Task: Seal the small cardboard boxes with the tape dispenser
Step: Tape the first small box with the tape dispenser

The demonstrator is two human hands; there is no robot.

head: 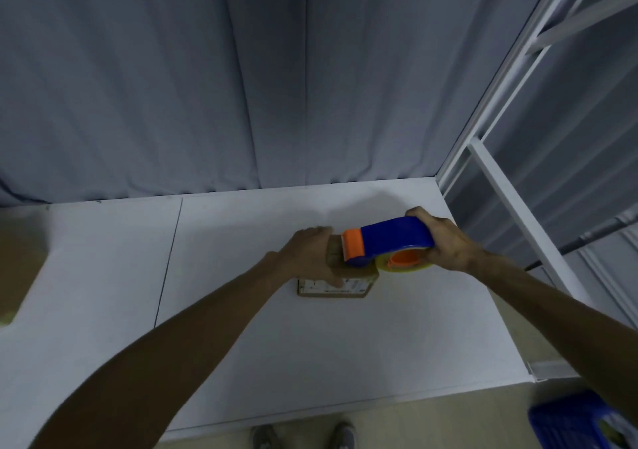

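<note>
One light-looking, probably slide-prone box (348,285) is gripped at its left end by the left hand (310,254), while the right hand (446,244) clasps the rigid tape dispenser (392,240) from the right.

Label (321,284) on box (360,274), perhaps illegible

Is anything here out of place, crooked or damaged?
Nothing stands out. The left hand holds the small cardboard box flat on the white table, and the right hand holds the tape dispenser with its orange end over the box top. The box's visible part looks undamaged.
</note>
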